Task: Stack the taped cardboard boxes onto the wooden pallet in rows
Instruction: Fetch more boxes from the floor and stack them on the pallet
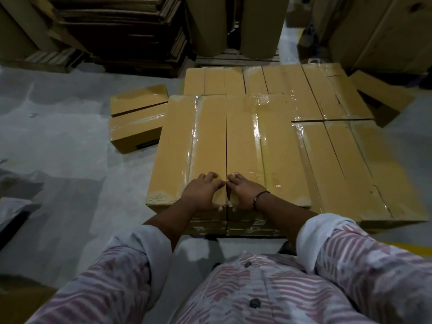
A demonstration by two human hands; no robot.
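A dim warehouse bay: a mottled grey concrete floor spreads across the left and near ground. At the far left, flattened cardboard sheets lie stacked high in shadow. Two upright brown paper rolls stand at far centre, tall cartons at far right. A yellow floor marking shows near right.

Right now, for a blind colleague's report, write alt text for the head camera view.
The left hand and right hand rest on the near ends of two adjoining taped boxes atop a low stack; two loose boxes sit on the floor left.
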